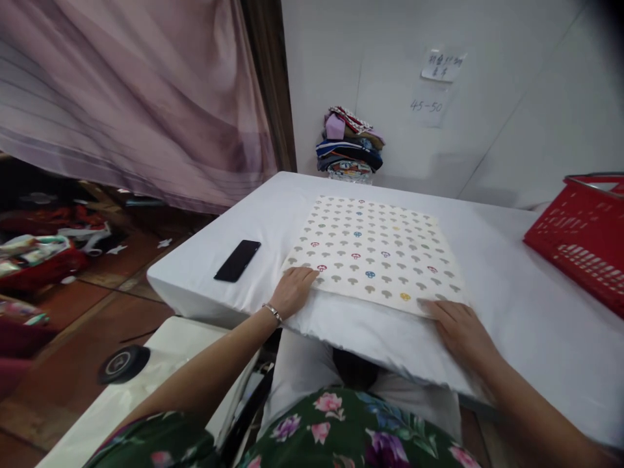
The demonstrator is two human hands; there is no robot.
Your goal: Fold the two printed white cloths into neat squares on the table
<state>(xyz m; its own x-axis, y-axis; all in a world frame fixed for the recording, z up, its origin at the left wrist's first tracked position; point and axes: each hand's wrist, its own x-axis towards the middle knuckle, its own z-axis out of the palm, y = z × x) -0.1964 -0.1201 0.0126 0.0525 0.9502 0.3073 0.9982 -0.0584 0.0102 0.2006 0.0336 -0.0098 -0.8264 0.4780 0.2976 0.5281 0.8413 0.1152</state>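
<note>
A cream cloth printed with grey mushrooms and a few red, blue, yellow and purple ones is spread flat on the white-covered table. At its near left corner, my left hand, with a bracelet on the wrist, has its fingers closed on the edge. My right hand is at the near right corner, fingers bent over the edge there; its thumb is hidden. Left of the cloth lies a black phone.
Folded fabrics form a stack at the table's far edge by the wall. A red plastic basket stands at the right. Pink curtain hangs at the left, above filled containers. Handwritten paper signs are on the wall.
</note>
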